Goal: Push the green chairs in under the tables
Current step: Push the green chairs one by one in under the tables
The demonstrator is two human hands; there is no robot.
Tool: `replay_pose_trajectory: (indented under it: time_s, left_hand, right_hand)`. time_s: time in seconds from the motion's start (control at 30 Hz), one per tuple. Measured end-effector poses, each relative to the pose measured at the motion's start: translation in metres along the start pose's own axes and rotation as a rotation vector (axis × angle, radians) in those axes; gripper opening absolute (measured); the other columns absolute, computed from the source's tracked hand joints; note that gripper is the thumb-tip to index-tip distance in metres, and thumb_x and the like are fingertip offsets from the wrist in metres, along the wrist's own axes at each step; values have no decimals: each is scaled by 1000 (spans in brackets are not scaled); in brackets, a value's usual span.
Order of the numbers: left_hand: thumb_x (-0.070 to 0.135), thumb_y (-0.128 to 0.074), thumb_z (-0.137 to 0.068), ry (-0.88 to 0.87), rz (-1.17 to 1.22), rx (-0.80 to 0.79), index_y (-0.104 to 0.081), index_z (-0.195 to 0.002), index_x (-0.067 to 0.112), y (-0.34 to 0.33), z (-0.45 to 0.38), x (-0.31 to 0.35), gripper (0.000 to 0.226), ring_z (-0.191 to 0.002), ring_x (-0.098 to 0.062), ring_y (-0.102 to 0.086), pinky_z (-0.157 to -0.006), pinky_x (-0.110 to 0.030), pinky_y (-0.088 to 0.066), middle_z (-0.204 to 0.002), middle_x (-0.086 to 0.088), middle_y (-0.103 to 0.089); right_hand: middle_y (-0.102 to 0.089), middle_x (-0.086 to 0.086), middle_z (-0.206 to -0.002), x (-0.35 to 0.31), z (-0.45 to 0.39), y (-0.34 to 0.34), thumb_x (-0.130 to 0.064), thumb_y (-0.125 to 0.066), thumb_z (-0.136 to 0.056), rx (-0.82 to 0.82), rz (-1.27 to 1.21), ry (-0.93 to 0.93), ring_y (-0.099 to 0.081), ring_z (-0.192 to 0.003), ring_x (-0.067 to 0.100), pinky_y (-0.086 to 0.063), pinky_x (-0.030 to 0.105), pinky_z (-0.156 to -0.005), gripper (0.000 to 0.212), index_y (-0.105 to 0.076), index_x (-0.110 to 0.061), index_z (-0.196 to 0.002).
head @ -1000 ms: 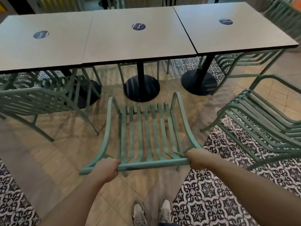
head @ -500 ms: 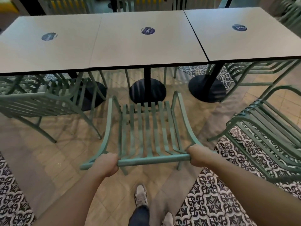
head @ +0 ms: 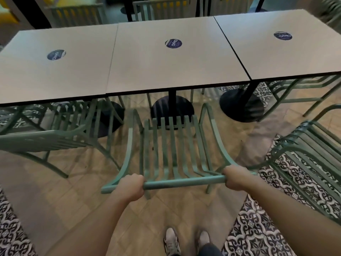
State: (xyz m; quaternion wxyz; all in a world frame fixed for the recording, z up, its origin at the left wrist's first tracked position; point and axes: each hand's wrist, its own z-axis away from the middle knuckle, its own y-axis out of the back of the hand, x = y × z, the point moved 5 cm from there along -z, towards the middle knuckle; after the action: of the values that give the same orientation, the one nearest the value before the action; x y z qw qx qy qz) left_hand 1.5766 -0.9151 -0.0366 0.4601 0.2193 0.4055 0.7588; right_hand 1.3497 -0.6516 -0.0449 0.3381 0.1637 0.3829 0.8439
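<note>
A green slatted metal chair (head: 174, 145) stands in front of me, facing the middle grey table (head: 177, 67). My left hand (head: 131, 187) grips the left end of its top back rail. At the rail's right end, my right hand (head: 235, 177) holds on the same way. The front of the seat reaches the table's near edge, close to the black round pedestal base (head: 172, 109). Another green chair (head: 60, 139) sits partly under the left table (head: 53, 71). A third green chair (head: 310, 159) stands out on the floor at the right.
The right table (head: 287, 47) has a black pedestal (head: 241, 106) and a green chair (head: 302, 93) beneath it. More chairs stand behind the tables. The floor is tan tile with patterned black-and-white tile (head: 258, 228) at both sides. My shoes (head: 172, 241) are below the chair.
I have stepped forward and the held chair has slid toward the middle table; its seat front now reaches the table edge. Both hands keep their grip on the back rail.
</note>
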Motion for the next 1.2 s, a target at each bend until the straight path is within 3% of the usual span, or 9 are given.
replay_pose_trajectory:
  time_s: [0.57, 0.67, 0.73, 0.8, 0.9, 1.0, 1.03, 1.13, 1.2]
  left_hand:
    - [29, -50, -88, 21, 17, 43, -59, -99, 21, 69, -77, 20, 17, -93, -22, -64, -79, -34, -52, -97, 1, -63]
    - [33, -56, -81, -14, 125, -22, -61, -105, 26, 67, -81, 20, 25, -94, -16, -62, -79, -31, -50, -92, 10, -59]
    - [42, -64, -79, -38, 334, -116, -54, -129, 29, 67, -82, 13, 53, -112, -14, -57, -92, -30, -46, -117, 10, -59]
    - [48, -69, -80, 52, 587, -110, -44, -140, 26, 75, -80, -1, 69, -126, -17, -48, -101, -31, -40, -133, 6, -50]
    - [40, -69, -85, 320, 942, 199, -52, -134, 12, 88, -78, -38, 59, -119, -25, -54, -98, -36, -43, -132, -10, -56]
    - [30, -68, -87, 657, 1182, 351, -47, -133, 4, 73, -60, -62, 57, -116, -34, -52, -99, -41, -43, -131, -19, -53]
    - [29, -66, -88, 752, 1295, 357, -46, -133, 5, 64, -50, -60, 55, -117, -34, -50, -99, -42, -42, -131, -17, -51]
    - [31, -58, -93, 941, 1924, 220, -48, -118, 13, 30, -34, -33, 32, -109, -33, -49, -96, -50, -43, -118, -13, -48]
    - [31, -56, -93, 938, 2275, 186, -53, -103, 6, 19, -35, -19, 27, -93, -32, -55, -89, -47, -48, -110, -19, -52]
  right_hand:
    - [-63, -6, -91, 43, -60, 69, -23, -54, -82, 40, -34, -44, -61, -83, 16, -53, 33, -76, 26, -66, -27, -105]
    - [-59, -7, -112, 57, -64, 68, -41, -67, -77, -7, -114, 14, -55, -105, 18, -47, 38, -91, 45, -60, -33, -120]
    - [-44, -4, -136, 74, -62, 74, -60, -73, -67, -15, -366, 60, -40, -129, 21, -36, 45, -108, 76, -50, -34, -135]
    - [-40, 1, -143, 99, -55, 89, -75, -70, -57, 200, -732, 10, -36, -134, 22, -34, 46, -110, 95, -49, -29, -137]
    - [-48, 12, -140, 144, -38, 80, -59, -74, -66, 498, -1365, -314, -48, -125, 28, -43, 38, -95, 85, -50, -18, -136]
    - [-51, 14, -132, 147, -36, 38, -62, -75, -57, 312, -1934, -502, -52, -116, 33, -48, 46, -89, 74, -57, -22, -117]
    - [-52, 14, -129, 138, -35, 26, -58, -70, -67, 228, -2063, -487, -51, -115, 32, -47, 48, -90, 63, -56, -23, -117]
    - [-60, 12, -114, 106, -42, 1, -44, -58, -90, 93, -2378, -466, -56, -109, 29, -45, 49, -95, 54, -45, -16, -135]
    - [-62, 15, -110, 89, -46, 3, -41, -58, -90, 99, -2550, -491, -61, -101, 30, -50, 46, -86, 51, -49, -9, -129]
